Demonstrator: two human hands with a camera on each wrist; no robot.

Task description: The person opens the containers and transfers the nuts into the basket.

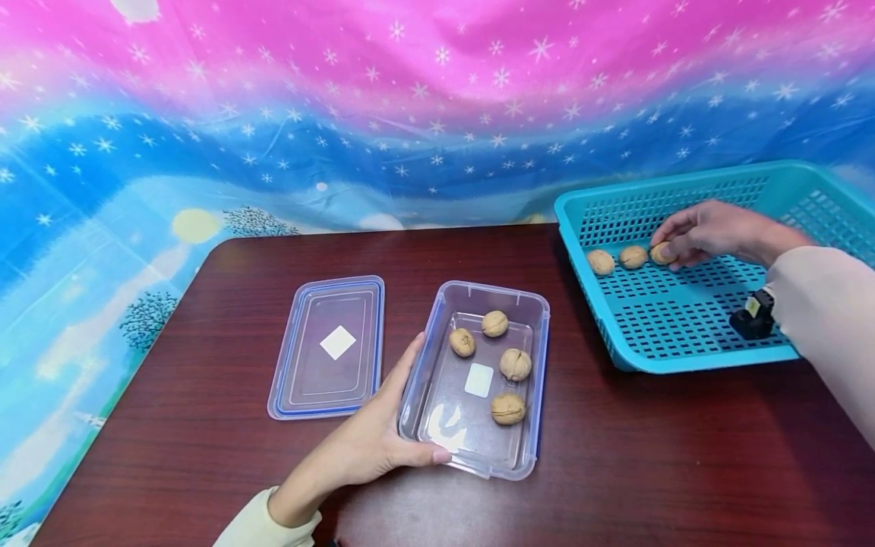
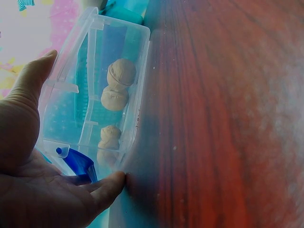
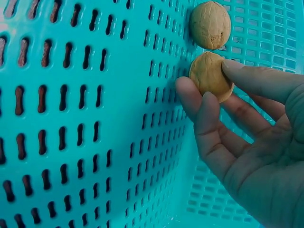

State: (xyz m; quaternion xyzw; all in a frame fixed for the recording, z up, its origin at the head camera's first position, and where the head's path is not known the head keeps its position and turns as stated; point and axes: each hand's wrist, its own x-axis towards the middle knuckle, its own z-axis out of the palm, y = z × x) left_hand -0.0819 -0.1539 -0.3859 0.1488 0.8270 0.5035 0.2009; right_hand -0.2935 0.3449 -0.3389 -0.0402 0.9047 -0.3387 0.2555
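Observation:
My left hand (image 1: 376, 437) grips the near left corner of a clear plastic box (image 1: 437, 304), its thumb over the front rim. Several walnuts lie on the box floor, among them one walnut (image 1: 508, 409) near the front and another walnut (image 1: 494, 324) toward the back. In the teal basket (image 1: 618, 357), my right hand (image 1: 718, 232) pinches a walnut (image 3: 210, 76) between thumb and fingers. Next to it in the basket sit a second walnut (image 1: 633, 257) and a third walnut (image 1: 601, 262) by the left wall.
A clear lid (image 1: 314, 380) with a blue seal and a white diamond label lies left of the box on the dark red wooden table (image 1: 171, 456). A black wrist mount (image 1: 752, 319) shows below the right sleeve. Behind the table hangs a snowflake-patterned cloth (image 1: 410, 114).

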